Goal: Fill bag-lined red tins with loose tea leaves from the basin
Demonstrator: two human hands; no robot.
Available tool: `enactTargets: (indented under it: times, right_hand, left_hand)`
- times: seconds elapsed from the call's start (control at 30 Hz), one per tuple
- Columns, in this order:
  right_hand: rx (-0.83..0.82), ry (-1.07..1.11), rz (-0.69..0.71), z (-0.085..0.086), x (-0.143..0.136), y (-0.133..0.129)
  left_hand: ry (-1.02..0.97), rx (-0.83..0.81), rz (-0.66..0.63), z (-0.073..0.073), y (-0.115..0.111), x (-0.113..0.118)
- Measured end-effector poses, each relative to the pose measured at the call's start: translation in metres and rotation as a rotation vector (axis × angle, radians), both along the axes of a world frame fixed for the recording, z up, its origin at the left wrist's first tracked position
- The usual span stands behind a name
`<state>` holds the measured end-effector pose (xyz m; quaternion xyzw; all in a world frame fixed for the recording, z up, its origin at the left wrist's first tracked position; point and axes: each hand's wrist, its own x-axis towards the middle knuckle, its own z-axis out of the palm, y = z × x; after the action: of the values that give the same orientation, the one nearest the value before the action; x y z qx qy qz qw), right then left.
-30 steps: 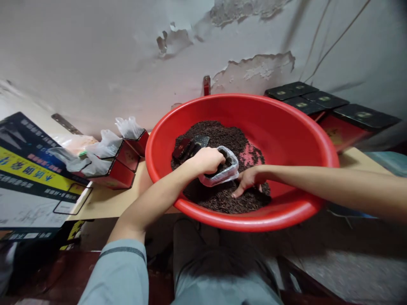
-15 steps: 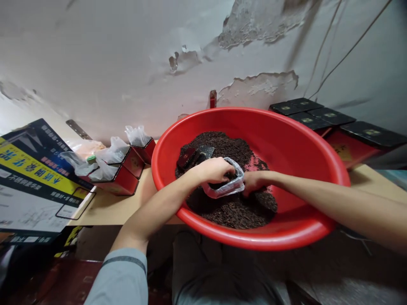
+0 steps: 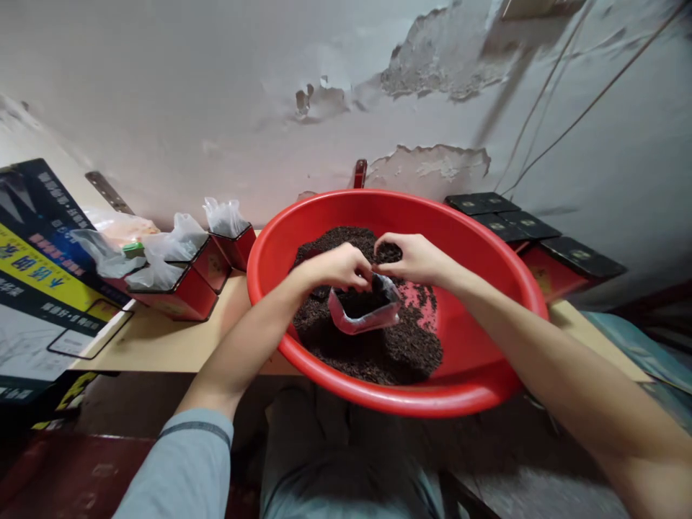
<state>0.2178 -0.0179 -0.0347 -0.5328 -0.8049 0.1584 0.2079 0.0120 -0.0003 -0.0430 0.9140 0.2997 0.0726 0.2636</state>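
Dark, loose dried tea leaves lie heaped in a large red plastic basin. Over the heap, a clear plastic bag sits boxy and open at the top, with dark leaves inside. My left hand is closed at the bag's far left edge, pinching it; the fingertips are partly hidden. Just above the bag's opening, my right hand is curled with thumb and fingers around some dark leaves.
Red tins with plastic liners stand on the board table at left, beside a printed carton. Several black-lidded red tins are at right. A peeling wall rises behind the basin.
My right hand has lifted out of the leaves and moved up and left to the bag's opening. My left hand has shifted slightly up and left, still at the bag. The view has shifted a little.
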Motion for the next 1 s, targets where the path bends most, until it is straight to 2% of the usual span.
enactTargets:
  times: [0.07,0.13,0.3,0.4,0.47,0.57,0.67,0.73,0.8,0.87,0.93,1.0]
  right_hand:
    - [0.070,0.077,0.041,-0.002,-0.007,0.000]
    - [0.105,0.128,0.113,-0.008,-0.009,0.000]
    - [0.135,0.141,0.387,-0.031,-0.009,0.000]
    - [0.093,0.154,0.521,-0.039,-0.011,-0.002]
    - [0.040,0.187,0.571,-0.039,-0.010,-0.003]
    - [-0.010,0.281,0.483,-0.032,0.000,-0.001]
    - [-0.035,0.348,0.239,-0.029,0.019,0.010]
    - [-0.057,0.294,0.064,-0.033,0.032,0.021]
    - [-0.098,0.133,-0.071,-0.042,0.043,0.033]
    - [-0.197,-0.081,-0.152,-0.056,0.051,0.043]
    - [-0.334,-0.276,-0.168,-0.074,0.054,0.048]
    - [-0.425,-0.377,-0.115,-0.094,0.052,0.048]
  left_hand:
    - [-0.072,-0.166,0.135,0.010,0.006,-0.017]
    - [-0.098,-0.207,0.227,0.015,0.008,-0.027]
    - [-0.030,-0.140,0.338,0.018,0.003,-0.024]
    - [0.000,-0.038,0.317,0.016,0.004,-0.020]
    - [-0.003,0.064,0.285,0.013,0.006,-0.018]
    - [-0.060,0.238,0.256,0.006,0.009,-0.013]
    - [-0.125,0.378,0.218,0.000,0.006,-0.001]
    - [-0.069,0.396,0.121,-0.003,0.000,0.009]
    - [0.098,0.355,-0.014,-0.005,-0.009,0.017]
    - [0.304,0.331,-0.088,-0.005,-0.020,0.023]
    - [0.480,0.367,-0.056,-0.004,-0.030,0.026]
    - [0.595,0.421,0.007,-0.001,-0.039,0.029]
